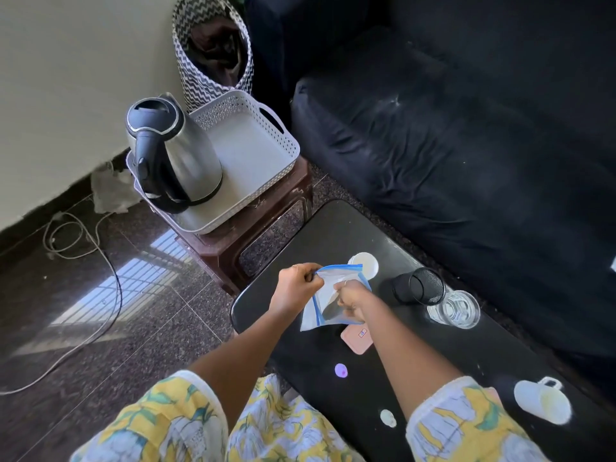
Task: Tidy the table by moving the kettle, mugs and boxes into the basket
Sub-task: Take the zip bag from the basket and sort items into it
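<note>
Two hands are held above the table (333,235) near its left edge, with a clear zip bag (328,306) with a blue seal stretched between them. Its upper corner is pinched by the left hand (295,288) and its other side is gripped in the curled fingers of the right hand (351,300), seemingly so that the mouth is pulled open. What the bag holds cannot be made out. The kettle (173,151) is already stood upright at the left end of the white basket (246,141), which is set on a brown stool (266,211) beyond the table's far corner; nothing else is seen in it. A white mug (365,266) is left upright near the table's far end, a second mug (541,403) lies on its side by the right edge, and a pink box (356,340) lies flat just under the bag. These are judged still to be moved.
</note>
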